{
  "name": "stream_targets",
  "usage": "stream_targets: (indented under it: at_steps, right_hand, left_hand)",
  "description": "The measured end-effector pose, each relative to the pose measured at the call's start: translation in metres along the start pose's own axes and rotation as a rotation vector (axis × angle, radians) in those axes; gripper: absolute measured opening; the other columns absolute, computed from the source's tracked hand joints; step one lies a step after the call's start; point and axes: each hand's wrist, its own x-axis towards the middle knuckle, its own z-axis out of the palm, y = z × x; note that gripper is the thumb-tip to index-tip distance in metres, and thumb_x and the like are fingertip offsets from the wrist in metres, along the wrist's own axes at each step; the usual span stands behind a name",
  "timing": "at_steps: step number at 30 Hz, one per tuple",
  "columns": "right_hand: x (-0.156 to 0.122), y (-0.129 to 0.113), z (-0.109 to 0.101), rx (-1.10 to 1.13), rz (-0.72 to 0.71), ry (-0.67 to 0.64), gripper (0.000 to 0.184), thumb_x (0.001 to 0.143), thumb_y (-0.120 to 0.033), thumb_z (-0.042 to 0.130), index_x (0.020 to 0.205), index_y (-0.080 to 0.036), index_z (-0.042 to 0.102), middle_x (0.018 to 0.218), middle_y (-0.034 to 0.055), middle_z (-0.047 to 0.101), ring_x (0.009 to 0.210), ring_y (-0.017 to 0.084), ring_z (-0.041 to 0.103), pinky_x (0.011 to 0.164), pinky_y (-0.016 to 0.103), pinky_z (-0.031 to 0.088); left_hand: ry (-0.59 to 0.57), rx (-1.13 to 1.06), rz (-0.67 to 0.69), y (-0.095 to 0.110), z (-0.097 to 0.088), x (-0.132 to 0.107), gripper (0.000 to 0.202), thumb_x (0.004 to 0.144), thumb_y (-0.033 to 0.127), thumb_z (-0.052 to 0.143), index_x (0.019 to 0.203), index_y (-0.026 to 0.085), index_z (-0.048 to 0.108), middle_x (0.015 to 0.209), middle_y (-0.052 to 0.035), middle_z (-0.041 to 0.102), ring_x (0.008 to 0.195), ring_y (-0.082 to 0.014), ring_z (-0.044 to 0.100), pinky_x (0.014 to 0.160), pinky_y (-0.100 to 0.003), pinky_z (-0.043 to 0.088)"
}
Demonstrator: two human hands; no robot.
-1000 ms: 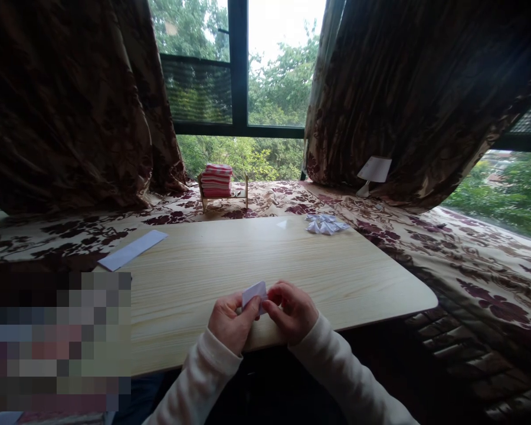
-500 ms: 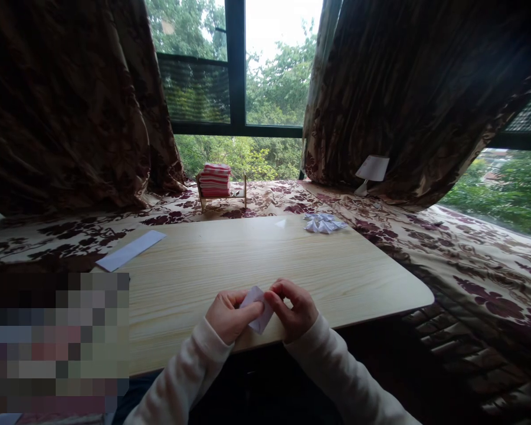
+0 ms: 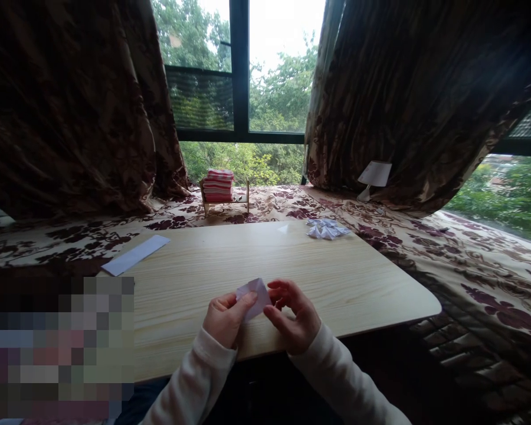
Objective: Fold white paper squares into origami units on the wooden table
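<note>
A small folded piece of white paper is pinched by my left hand, its thumb lying across the front. The paper is held tilted above the front part of the table, with creases faintly showing near its top. My right hand is just right of it, thumb and fingers curved and apart. Its thumb tip is at the paper's right edge; whether it touches, I cannot tell. Several folded white paper pieces lie in a cluster at the table's far right.
The pale wooden table carries a stack of white paper strips at its left. Behind it, on flowered cloth, stand a small wooden rack with folded pink-striped cloths and a white lamp. A blurred patch hides the lower left.
My right fingers have parted and come away from the paper's edge. In my left hand the paper has turned and shows more of its flat face. The view has shifted slightly.
</note>
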Motion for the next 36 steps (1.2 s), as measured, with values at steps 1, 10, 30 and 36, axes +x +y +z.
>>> stream_targets:
  at_steps: [1,10,30,36]
  right_hand:
    - [0.0,0.0,0.001,-0.001,-0.021,-0.034,0.036,0.07,-0.017,0.058,0.104,-0.02,0.046,0.079,0.0028,0.063,0.067,0.014,0.057,0.055,0.024,0.045]
    - [-0.001,0.006,0.001,-0.076,-0.101,-0.048,0.037,0.07,-0.009,0.053,0.104,-0.02,0.047,0.076,0.0011,0.06,0.066,0.013,0.057,0.055,0.024,0.047]
    - [0.003,0.001,-0.002,-0.124,-0.109,0.034,0.009,0.073,-0.015,0.055,0.08,-0.018,0.061,0.066,0.0015,0.06,0.058,0.012,0.055,0.049,0.023,0.044]
    - [0.005,0.0,-0.003,-0.139,-0.082,0.047,0.005,0.074,-0.018,0.056,0.072,-0.017,0.06,0.068,0.0018,0.055,0.055,0.011,0.051,0.046,0.022,0.041]
  left_hand:
    - [0.004,0.001,0.008,-0.002,-0.001,0.001,0.027,0.055,0.033,0.072,0.071,0.011,0.071,0.058,-0.0045,0.067,0.06,-0.0178,0.06,0.061,-0.027,0.045]
    - [-0.072,0.029,0.049,-0.002,-0.002,0.003,0.027,0.062,0.032,0.067,0.077,0.01,0.071,0.065,-0.0075,0.069,0.065,-0.0193,0.061,0.066,-0.029,0.046]
    - [-0.023,0.204,0.118,0.0,0.001,-0.003,0.031,0.064,0.04,0.064,0.074,0.011,0.07,0.058,-0.0015,0.063,0.056,-0.0134,0.054,0.053,-0.022,0.041]
    - [-0.045,0.234,0.16,-0.003,0.002,-0.005,0.028,0.066,0.038,0.062,0.076,0.013,0.07,0.061,-0.0007,0.064,0.058,-0.0139,0.055,0.054,-0.021,0.042]
